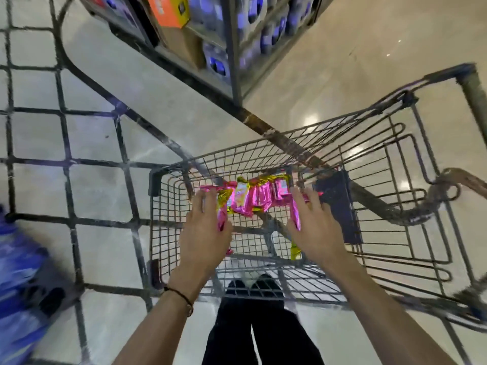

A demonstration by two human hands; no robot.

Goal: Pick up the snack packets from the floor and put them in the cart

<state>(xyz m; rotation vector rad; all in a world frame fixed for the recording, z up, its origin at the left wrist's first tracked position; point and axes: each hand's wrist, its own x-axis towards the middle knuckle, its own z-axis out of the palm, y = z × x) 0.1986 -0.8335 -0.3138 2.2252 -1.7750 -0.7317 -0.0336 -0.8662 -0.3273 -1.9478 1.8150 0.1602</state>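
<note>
Left hand (204,229) and right hand (315,227) gripped opposite ends of a row of pink-and-yellow snack packets (253,200), held above the wire cart (168,177), stocked shelving (210,35) beyond

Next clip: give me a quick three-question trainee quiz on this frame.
1. True or false: the packets are green.
2. Which hands hold them? A left only, B right only, C both.
3. Fill in: the hands are over the ___.
Key: 1 false, pink and yellow; 2 C, left hand and right hand; 3 cart.
</note>
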